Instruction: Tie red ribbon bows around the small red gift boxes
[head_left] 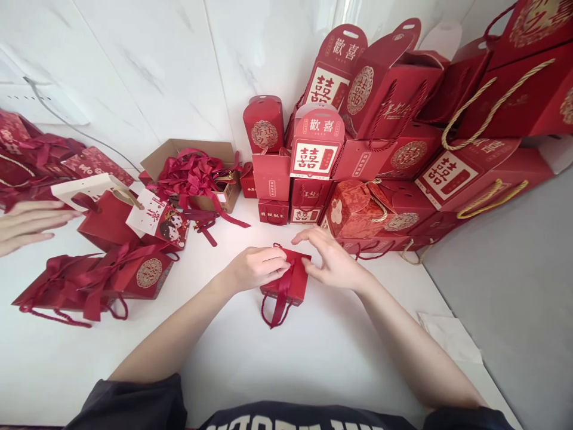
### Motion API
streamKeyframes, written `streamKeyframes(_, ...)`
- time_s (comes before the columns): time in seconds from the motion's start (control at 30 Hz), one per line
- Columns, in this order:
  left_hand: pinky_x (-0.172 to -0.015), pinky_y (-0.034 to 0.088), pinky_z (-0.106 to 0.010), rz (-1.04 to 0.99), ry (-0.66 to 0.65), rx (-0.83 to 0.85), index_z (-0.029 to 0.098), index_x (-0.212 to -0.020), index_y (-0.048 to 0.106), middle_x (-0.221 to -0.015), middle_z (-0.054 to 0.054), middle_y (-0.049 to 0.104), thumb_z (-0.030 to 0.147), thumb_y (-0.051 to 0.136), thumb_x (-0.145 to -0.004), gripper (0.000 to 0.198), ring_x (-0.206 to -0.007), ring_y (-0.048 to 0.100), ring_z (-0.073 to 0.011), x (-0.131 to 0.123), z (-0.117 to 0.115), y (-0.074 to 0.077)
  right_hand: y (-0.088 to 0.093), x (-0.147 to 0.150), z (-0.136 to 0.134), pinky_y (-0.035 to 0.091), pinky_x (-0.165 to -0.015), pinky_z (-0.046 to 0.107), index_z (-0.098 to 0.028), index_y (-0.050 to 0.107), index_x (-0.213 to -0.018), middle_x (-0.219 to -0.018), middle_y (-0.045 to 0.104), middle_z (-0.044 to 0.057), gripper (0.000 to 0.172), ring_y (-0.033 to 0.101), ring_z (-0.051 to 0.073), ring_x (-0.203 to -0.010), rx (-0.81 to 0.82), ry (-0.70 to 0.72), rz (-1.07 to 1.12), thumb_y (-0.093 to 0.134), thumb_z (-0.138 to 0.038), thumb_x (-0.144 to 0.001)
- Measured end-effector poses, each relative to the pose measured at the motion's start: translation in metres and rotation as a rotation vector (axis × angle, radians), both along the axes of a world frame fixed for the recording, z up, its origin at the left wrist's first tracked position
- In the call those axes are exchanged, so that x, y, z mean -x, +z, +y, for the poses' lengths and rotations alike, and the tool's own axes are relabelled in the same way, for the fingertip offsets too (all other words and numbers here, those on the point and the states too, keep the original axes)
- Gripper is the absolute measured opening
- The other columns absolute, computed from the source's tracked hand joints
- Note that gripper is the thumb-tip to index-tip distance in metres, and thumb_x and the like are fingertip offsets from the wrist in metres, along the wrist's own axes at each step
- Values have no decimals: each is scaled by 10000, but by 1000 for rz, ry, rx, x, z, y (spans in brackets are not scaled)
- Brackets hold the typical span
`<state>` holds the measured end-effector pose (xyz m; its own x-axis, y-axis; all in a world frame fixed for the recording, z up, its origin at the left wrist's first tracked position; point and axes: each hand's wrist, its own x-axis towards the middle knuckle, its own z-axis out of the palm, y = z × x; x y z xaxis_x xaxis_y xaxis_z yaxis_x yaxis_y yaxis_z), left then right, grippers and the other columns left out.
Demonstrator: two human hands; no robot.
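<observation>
A small red gift box (293, 280) with a red ribbon (281, 298) lies on the white table (268, 358) in front of me. My left hand (257, 267) is closed, pinching the ribbon at the box's top left. My right hand (329, 260) rests at the box's right edge, thumb against it and fingers partly spread above it. The ribbon's loops hang off the front of the box.
A stack of red gift boxes and bags (403, 143) fills the back right. A cardboard box of red ribbons (197, 173) stands at the back. More red bags (102, 275) lie at left, where another person's hand (27, 224) reaches in. A white tissue (447, 337) lies at right.
</observation>
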<state>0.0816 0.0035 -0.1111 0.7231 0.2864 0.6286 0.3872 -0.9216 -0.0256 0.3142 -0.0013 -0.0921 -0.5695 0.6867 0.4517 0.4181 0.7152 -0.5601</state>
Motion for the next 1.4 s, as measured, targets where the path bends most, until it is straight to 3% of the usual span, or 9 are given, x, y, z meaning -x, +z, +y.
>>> streamKeyframes(0.13,-722,559,-201,-12,16,4,185,-879,620,-874,-3,693,154,566,-872,62,-768,672,-97,-2,-1,2,0,3,-3,231,-1140,573,-248,543,-1062,-956,668,15,318,625,200,-936,-22,91,-44,487,-66,-807)
streamKeyframes(0.37,-665,548,-195,-75,73,68,183,-840,622,-859,-7,694,134,570,-860,74,-758,673,-101,-8,-4,5,-5,5,-1,290,-1125,547,-244,527,-1124,-1083,661,43,335,618,212,-1030,19,49,-12,525,-100,-822)
streamKeyframes(0.53,-655,547,-197,-94,131,95,185,-821,622,-835,-7,682,130,539,-867,110,-728,656,-95,-12,-6,4,-9,7,1,253,-1142,571,-256,537,-1092,-973,668,18,273,633,199,-936,-72,-2,33,470,-97,-881)
streamKeyframes(0.67,-602,528,-186,-110,157,87,186,-794,616,-787,1,669,128,534,-868,125,-665,634,-84,-14,-7,7,-10,7,0,334,-1093,556,-250,497,-1183,-1014,650,49,338,614,230,-979,26,-18,52,514,-124,-869)
streamKeyframes(0.83,-623,528,-184,-115,145,91,179,-800,612,-805,-3,673,111,552,-856,107,-687,641,-85,-14,-6,6,-14,8,1,290,-1126,529,-248,550,-1037,-953,640,18,200,618,196,-923,27,-40,130,508,-121,-888)
streamKeyframes(1.03,-636,534,-196,-110,126,115,186,-812,615,-813,-4,679,128,545,-868,107,-697,645,-90,-12,-4,5,-12,9,1,457,-951,438,-235,541,-1127,-980,627,44,278,595,213,-946,144,-1,142,532,-122,-872)
streamKeyframes(1.17,-676,541,-195,-99,91,128,189,-849,622,-863,-7,690,127,558,-869,91,-743,664,-93,-9,-3,2,-17,14,0,488,-829,339,-219,578,-1001,-880,591,24,133,587,173,-837,163,-37,245,509,-154,-907)
streamKeyframes(1.3,-675,533,-195,-88,71,121,183,-862,623,-861,-7,682,128,576,-865,72,-739,659,-93,-7,-2,-1,-32,19,4,475,-718,284,-210,555,-894,-765,526,-2,119,550,150,-718,37,-144,263,510,-104,-866)
streamKeyframes(1.4,-660,526,-193,-84,72,114,178,-857,621,-854,-11,675,127,582,-864,64,-725,648,-90,-7,-2,-1,-33,12,8,439,-651,270,-204,554,-845,-733,543,8,214,541,157,-695,-235,-264,125,457,-16,-809)
